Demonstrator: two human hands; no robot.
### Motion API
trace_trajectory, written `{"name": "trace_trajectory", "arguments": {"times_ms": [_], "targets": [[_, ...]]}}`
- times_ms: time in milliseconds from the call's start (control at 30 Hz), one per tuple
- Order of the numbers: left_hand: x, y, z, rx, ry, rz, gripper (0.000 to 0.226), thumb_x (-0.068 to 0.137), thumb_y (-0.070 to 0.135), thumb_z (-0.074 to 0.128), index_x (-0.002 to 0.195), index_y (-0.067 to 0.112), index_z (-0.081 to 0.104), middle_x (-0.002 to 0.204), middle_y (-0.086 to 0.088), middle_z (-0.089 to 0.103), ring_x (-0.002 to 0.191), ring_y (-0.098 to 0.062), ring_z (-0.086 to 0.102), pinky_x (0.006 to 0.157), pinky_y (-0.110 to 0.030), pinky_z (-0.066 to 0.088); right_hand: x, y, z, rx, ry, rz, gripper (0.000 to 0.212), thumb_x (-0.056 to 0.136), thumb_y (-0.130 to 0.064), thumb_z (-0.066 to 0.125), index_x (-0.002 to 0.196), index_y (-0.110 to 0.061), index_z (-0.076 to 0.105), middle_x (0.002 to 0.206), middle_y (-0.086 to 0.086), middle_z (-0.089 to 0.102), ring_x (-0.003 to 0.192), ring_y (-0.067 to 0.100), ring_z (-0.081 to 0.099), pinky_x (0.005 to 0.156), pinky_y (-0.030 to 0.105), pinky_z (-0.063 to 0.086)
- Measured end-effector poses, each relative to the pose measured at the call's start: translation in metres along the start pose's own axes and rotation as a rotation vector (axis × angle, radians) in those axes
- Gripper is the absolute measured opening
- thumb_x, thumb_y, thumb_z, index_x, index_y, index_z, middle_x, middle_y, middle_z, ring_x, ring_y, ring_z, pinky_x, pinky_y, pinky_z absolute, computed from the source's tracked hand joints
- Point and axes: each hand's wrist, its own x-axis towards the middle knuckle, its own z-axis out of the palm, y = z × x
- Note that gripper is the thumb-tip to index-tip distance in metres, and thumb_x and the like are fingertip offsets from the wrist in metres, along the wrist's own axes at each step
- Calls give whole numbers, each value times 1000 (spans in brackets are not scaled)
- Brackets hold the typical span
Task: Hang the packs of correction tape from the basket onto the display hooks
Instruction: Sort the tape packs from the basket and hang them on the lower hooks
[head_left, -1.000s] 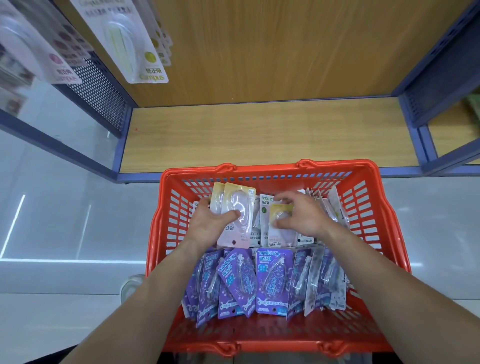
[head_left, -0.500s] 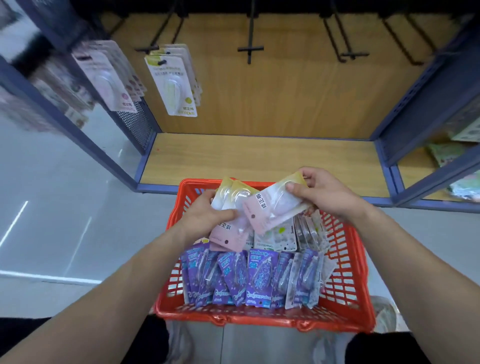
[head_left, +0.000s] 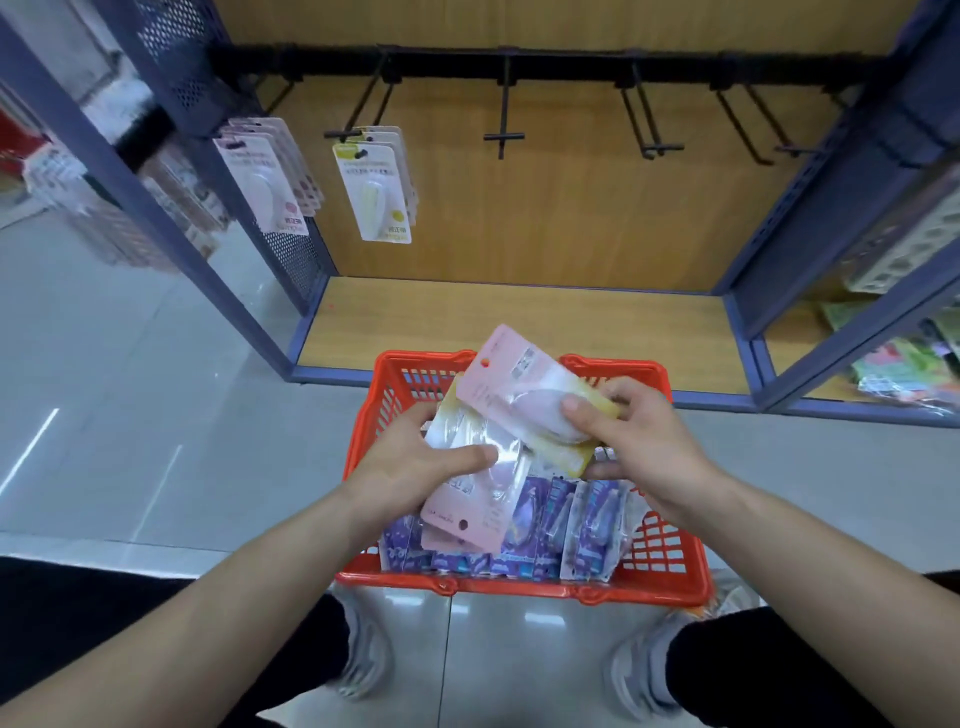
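Note:
A red basket (head_left: 670, 561) stands on the floor before the shelf, with several purple correction tape packs (head_left: 592, 525) upright in it. My left hand (head_left: 415, 462) grips a stack of pink and yellow packs (head_left: 467, 514) above the basket. My right hand (head_left: 639, 441) pinches a pink pack (head_left: 509, 379) together with a yellow one, tilted up to the left. Pink packs (head_left: 265, 176) and yellow packs (head_left: 376, 192) hang on the two left display hooks. The middle hook (head_left: 503, 136) and the right hooks (head_left: 657, 148) are bare.
A wooden shelf base (head_left: 519, 322) lies behind the basket, framed by blue uprights (head_left: 810, 208). Other goods fill the neighbouring bay at the right (head_left: 904, 358). Grey tiled floor spreads to the left. My shoes (head_left: 363, 654) stand close under the basket.
Both hands have lifted packs out of the basket and raised them. The view has tilted up, so the hook rail now shows. The right hand's pack has turned more upright.

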Motion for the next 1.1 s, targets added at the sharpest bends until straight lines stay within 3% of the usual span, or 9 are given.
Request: {"name": "trace_trajectory", "arguments": {"times_ms": [67,200,267,367,500,567,733,900,1100], "targets": [[1,0,1,6,4,15,55,67,27,94,115,27,65,96,6,79,84,-17,77,84,-42,62,3,2,2,-104,-71,19,28,87,-21,79,99,-13,55,84,6,69,64,10,67,51,28,56],[6,4,0,26,-38,22,39,78,19,88,110,28,66,90,8,79,81,-17,77,77,-37,62,15,-3,-5,-288,-258,26,34,85,-20,82,113,-19,63,90,1,74,73,15,71,61,38,58],[10,7,-2,37,-81,17,40,79,17,86,112,27,66,91,5,80,80,-20,78,75,-37,63,24,-7,-6,-369,-298,-21,41,81,-22,86,116,-24,66,107,0,73,91,18,74,77,45,61],[19,11,0,91,-162,20,46,79,16,87,119,26,67,99,1,80,86,-21,78,82,-41,63,36,-11,-5,-452,-397,-74,61,68,-35,89,124,-31,66,119,-6,72,114,11,68,101,41,54],[28,12,5,112,-243,14,45,80,10,84,118,27,67,96,5,80,85,-17,77,77,-35,63,47,-9,-7,-440,-580,-18,56,81,-13,84,130,-26,60,121,-6,73,113,13,68,92,25,54],[33,13,5,109,-276,3,48,78,9,86,119,26,67,94,6,79,85,-17,77,74,-32,62,50,-6,-8,-444,-627,-13,56,79,-18,79,130,-28,57,123,-4,72,114,13,67,94,28,54],[46,17,-1,27,-265,23,77,59,14,91,130,26,63,114,-2,75,102,-25,75,90,-49,61,55,1,-11,-336,-587,-1,60,81,-26,72,138,-29,54,130,-5,69,121,17,65,100,35,52],[52,26,-16,-8,-208,94,72,66,-1,88,128,26,64,116,0,74,92,-23,74,80,-50,62,55,3,-11,-269,-449,11,45,80,-30,69,125,-34,59,102,-6,72,79,11,69,57,30,52],[48,32,-19,30,-216,114,70,78,-6,82,134,32,61,118,10,73,100,-19,75,77,-43,64,49,-7,-6,-230,-332,-78,23,97,-20,66,119,-24,68,111,-8,77,100,10,73,80,21,57]]}}
